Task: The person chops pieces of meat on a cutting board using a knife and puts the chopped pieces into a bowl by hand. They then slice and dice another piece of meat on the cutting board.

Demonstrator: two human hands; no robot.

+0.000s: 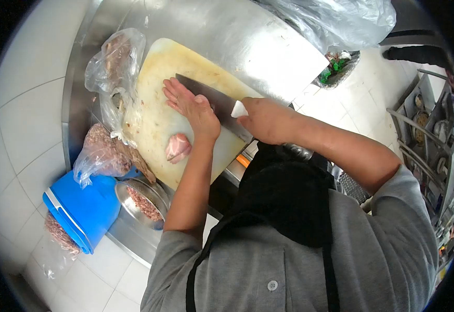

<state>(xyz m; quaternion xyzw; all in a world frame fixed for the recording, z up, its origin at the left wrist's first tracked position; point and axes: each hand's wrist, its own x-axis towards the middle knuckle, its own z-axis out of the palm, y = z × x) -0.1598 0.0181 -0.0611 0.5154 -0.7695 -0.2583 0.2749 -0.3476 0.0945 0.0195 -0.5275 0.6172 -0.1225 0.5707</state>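
My right hand (268, 120) is wrapped round the white handle of a broad-bladed knife (221, 106), whose blade lies across the cutting board (159, 65). Beside the blade, my left hand (195, 112) has its fingers stretched out, the thumb side overlapping the steel. Whether the palm presses on the blade I cannot tell. A small pinkish piece of meat (178, 147) rests on the board just left of my left wrist, apart from the knife.
Clear plastic bags of meat (104, 148) lie along the board's left side. Nearby are a blue bucket (89, 208) and a metal bowl (159, 195) with chopped meat. Plastic sheeting (336, 21) covers the steel counter's far right corner. A lined bin (341, 70) and loaded shelves (424, 119) stand to the right.
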